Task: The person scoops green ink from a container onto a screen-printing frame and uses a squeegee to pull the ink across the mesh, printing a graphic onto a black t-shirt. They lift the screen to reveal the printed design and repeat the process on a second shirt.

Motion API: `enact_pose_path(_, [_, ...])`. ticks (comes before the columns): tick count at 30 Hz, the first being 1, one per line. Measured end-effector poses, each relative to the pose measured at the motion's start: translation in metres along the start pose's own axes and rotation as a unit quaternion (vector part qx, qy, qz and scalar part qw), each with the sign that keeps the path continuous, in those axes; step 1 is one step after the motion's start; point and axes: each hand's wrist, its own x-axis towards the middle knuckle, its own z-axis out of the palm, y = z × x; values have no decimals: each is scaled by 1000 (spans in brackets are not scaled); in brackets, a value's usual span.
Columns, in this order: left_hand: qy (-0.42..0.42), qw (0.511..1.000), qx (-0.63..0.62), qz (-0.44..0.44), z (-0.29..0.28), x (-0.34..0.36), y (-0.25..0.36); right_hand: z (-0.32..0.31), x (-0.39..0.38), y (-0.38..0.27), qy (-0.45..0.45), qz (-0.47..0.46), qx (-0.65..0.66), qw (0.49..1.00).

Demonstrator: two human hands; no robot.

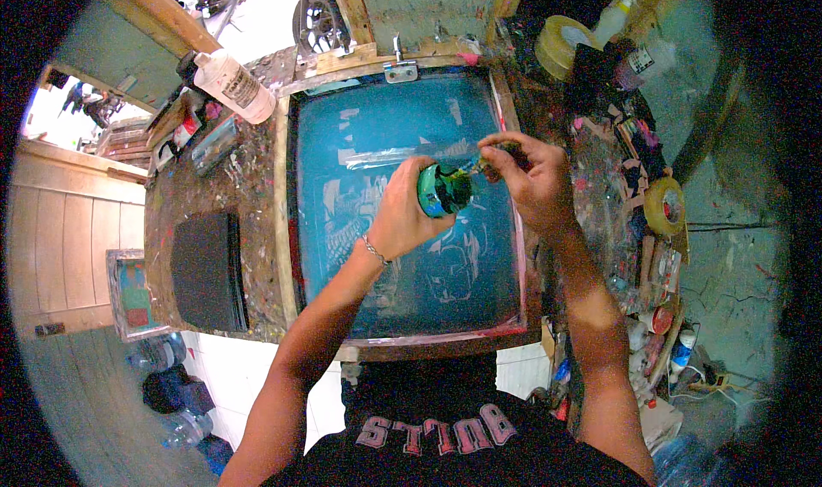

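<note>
One green-smeared jar is in my left hand, above the middle of the blue screen. My left forearm slants up and inward across the screen's near edge, and my fingers and thumb wrap the jar, grasping it with its mouth tilted toward my right hand. That hand is over the screen's right side, wrist bent inward, its thumb and fingers pinching one thin tool; the tool's end is at the jar's mouth, and I cannot tell exactly what kind it is. One bracelet circles my left wrist.

One metal clamp grips the screen's far edge. Left of the screen I count one white bottle lying toward the far end and one black flat pad nearer me. Right of the screen are two tape rolls, one roll beyond its far corner, the other roll farther out and closer to me.
</note>
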Motion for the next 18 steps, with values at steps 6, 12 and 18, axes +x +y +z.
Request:
enact_pose_path(6, [26,1000,8,-6,-6,11,-8,9,21,16,-14,67,114,991])
enact_pose_path(12, [34,999,33,-3,-9,17,-24,-5,41,34,22,115,208,971])
enact_pose_path(18, [34,997,52,-38,-12,16,-44,-25,56,52,48,123,231,964])
